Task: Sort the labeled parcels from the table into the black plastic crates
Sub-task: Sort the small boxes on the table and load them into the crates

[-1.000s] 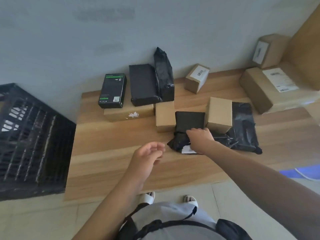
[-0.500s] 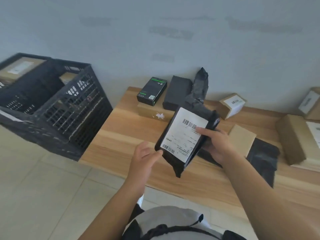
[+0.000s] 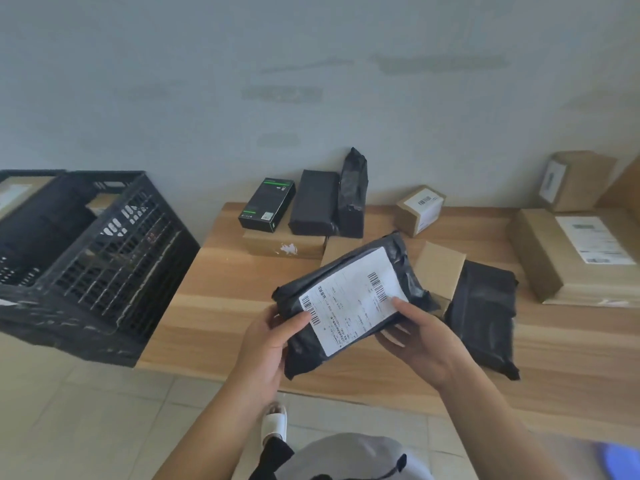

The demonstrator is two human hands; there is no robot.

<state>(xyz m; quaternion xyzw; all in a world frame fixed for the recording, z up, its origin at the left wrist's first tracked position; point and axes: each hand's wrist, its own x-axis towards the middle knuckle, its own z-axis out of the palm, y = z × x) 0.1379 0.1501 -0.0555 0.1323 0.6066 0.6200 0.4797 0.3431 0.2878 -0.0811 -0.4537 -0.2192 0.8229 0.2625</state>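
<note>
A black plastic mailer (image 3: 346, 282) with a white barcode label facing up is held above the wooden table (image 3: 214, 306). My left hand (image 3: 270, 344) grips its left end, thumb on the label's edge. My right hand (image 3: 419, 337) holds its right lower side, thumb on the label. A black plastic crate (image 3: 104, 265) stands to the left of the table with cardboard parcels inside. Another black mailer (image 3: 481, 313) lies on the table to the right.
Along the wall sit a black-and-green box (image 3: 266, 204), two black wrapped parcels (image 3: 329, 202), a small labeled carton (image 3: 419, 209) and larger labeled cartons (image 3: 571, 254) at the right. A plain carton (image 3: 438, 268) lies behind the held mailer. Tiled floor lies below.
My right hand lifted the black mailer off the table and turned its label up. My left hand has come onto its left end, and the mailer now lies flatter between both hands.
</note>
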